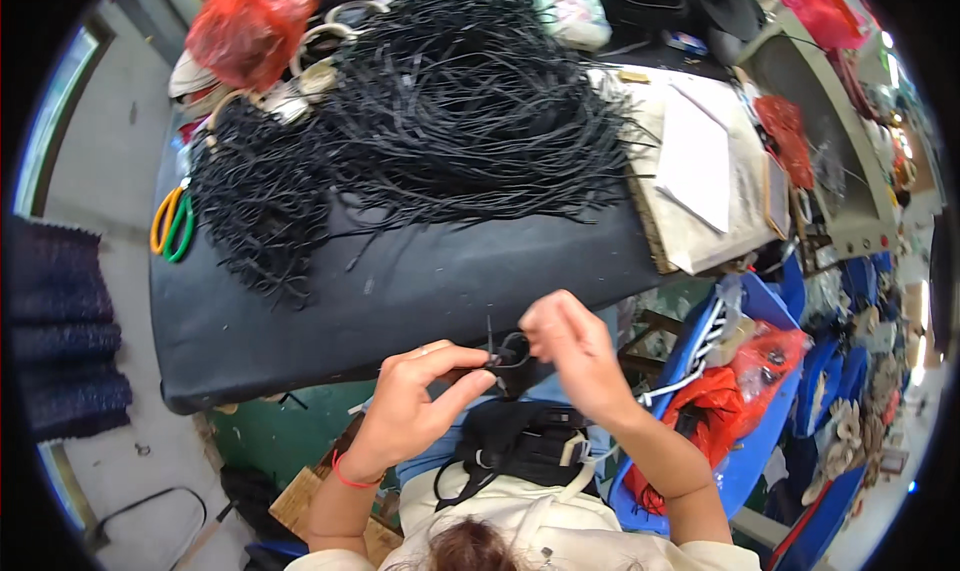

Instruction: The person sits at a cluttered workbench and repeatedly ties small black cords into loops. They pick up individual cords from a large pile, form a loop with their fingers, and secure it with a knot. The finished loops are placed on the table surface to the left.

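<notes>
My left hand (430,391) pinches a thin black cord (512,355) between thumb and forefinger, just off the near edge of the black-covered table. The cord bends into a small loop, and one end sticks up above the fingertips. Beside the loop, my right hand (572,349) is curled closed and slightly blurred, its fingers against the cord's right side. Across the table lies a large heap of black cords (480,121). A smaller, more tangled pile of black cords (265,191) sits to its left.
Scissors (172,221) with orange and green handles lie at the table's left edge. A red plastic bag (250,26) is at the back left. White sheets (695,161) rest on a board at the right. Below stands a blue bin (640,506) with red bags.
</notes>
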{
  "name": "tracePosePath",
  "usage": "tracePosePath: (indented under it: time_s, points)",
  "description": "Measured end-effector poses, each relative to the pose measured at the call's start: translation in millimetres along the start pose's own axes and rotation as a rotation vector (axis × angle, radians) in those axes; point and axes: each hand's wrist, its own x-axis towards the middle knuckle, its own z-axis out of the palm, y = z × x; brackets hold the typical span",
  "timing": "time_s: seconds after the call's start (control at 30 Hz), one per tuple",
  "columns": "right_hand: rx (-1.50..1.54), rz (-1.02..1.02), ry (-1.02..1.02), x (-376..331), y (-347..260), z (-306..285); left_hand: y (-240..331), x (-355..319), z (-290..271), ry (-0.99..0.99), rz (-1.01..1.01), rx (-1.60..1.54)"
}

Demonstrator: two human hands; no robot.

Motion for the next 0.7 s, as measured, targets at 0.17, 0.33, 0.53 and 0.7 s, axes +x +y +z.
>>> tracePosePath:
  time_s: [0.17,0.33,0.53,0.7]
  points:
    - [-0.162,0.111,-0.261,-7,10,2,0,-2,0,-0.063,-0.017,-0.075]
    - [0.06,0.148,-0.282,-4,7,5,-3,-3,0,-0.021,-0.075,-0.099]
    - [0.09,0.095,-0.184,-6,9,10,-7,-4,6,-0.07,-0.194,-0.236]
    - [-0.006,-0.012,-0.085,-8,9,13,-8,-6,18,0.008,-0.148,-0.39]
